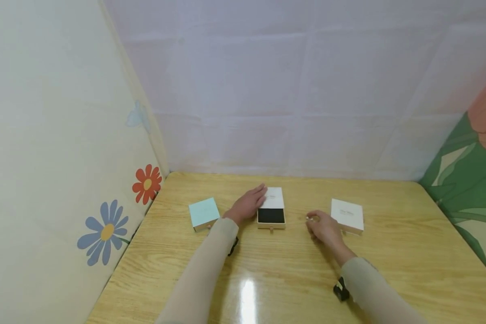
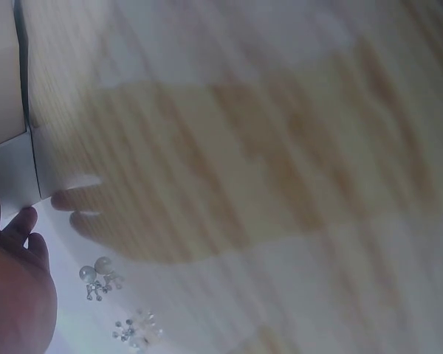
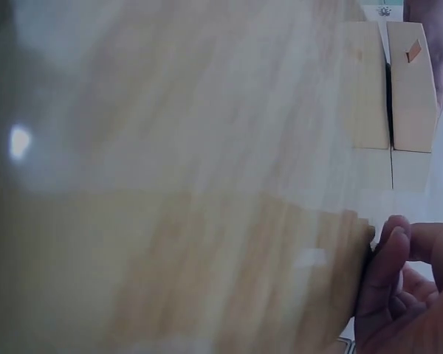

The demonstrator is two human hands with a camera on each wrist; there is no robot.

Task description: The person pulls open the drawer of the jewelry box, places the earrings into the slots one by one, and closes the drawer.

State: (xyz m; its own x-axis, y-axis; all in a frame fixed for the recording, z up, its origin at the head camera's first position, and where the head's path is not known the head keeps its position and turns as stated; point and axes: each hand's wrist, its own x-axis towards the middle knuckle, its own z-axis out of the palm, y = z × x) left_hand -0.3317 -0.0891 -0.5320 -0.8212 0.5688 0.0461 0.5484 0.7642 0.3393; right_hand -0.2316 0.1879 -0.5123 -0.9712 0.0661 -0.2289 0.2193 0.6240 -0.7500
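Observation:
My left hand (image 1: pixel 249 204) lies with extended fingers on the left part of a white slide-out box (image 1: pixel 274 198). The drawer (image 1: pixel 272 226) of this box is pulled out toward me, showing a black insert (image 1: pixel 271 215). To the right, my right hand (image 1: pixel 325 227) pinches a small pale, shiny thing (image 1: pixel 309 218) between thumb and fingertips; its kind I cannot tell. In the left wrist view, a small pearl-and-crystal ornament (image 2: pixel 94 280) and a similar crystal one (image 2: pixel 125 332) lie on the glossy tabletop near the left hand. Both are hidden in the head view.
A mint-green box (image 1: pixel 204 212) stands left of the left hand. Beyond the right hand sits another white box (image 1: pixel 347 214), partly behind the wrist. The wooden tabletop (image 1: pixel 287 279) meets a pale cloth wall (image 1: pixel 287 112) at the back and flowered panels at both sides.

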